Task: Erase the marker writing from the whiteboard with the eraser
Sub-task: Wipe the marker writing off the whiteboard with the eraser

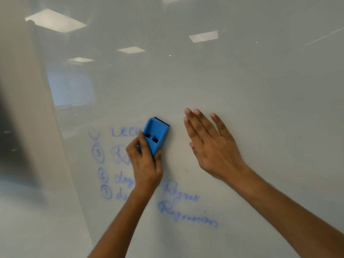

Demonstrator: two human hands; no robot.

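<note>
Your left hand (147, 164) grips the blue eraser (155, 135), pressed against the whiteboard (242, 81) over the blue writing (178, 205); your right hand (210, 144) rests flat, fingers spread, right of the eraser (its palm may smear ink). Lines below the eraser risk being missed.

eraser (155, 135): bright blue body, black felt strip along its top edge, two black slots in its back
marker writing (186, 215): blue, words and circled numbers
whiteboard (242, 81): glossy pale grey-white, with pale rectangular reflections of ceiling lights
</note>
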